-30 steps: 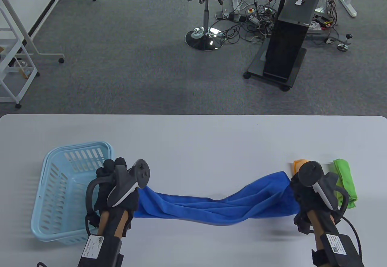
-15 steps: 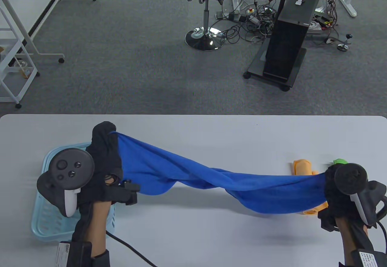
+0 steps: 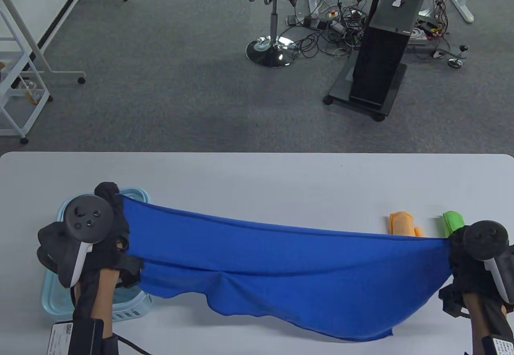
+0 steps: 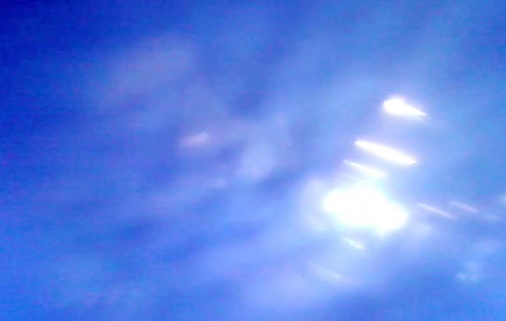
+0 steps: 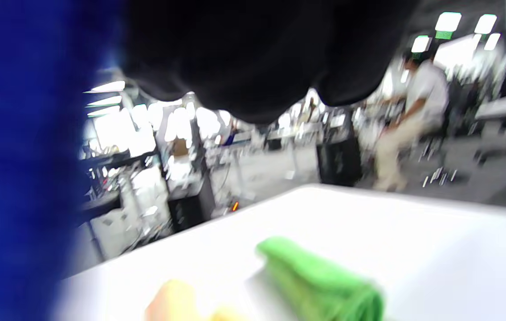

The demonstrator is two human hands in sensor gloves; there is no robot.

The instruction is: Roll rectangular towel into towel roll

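The blue towel [image 3: 281, 266] hangs spread out between my two hands above the table [image 3: 257, 178], its upper edge pulled nearly straight and its lower edge sagging toward the front. My left hand [image 3: 114, 226] grips its left corner over the basket. My right hand [image 3: 457, 250] grips its right corner near the table's right side. The left wrist view is filled by blue towel cloth [image 4: 146, 178]. In the right wrist view the towel [image 5: 17, 178] hangs at the left under my dark gloved fingers [image 5: 253, 53].
A light blue plastic basket [image 3: 60, 290] stands at the front left, mostly under my left hand and the towel. An orange rolled towel [image 3: 401, 223] and a green rolled towel [image 3: 453, 221] lie at the right, partly behind the blue towel; the green one [image 5: 320, 281] also shows in the right wrist view.
The towel went from a twisted, bunched strip to a spread sheet. Both hands lifted and pulled apart, the left turning over above the basket, the right moving further right.
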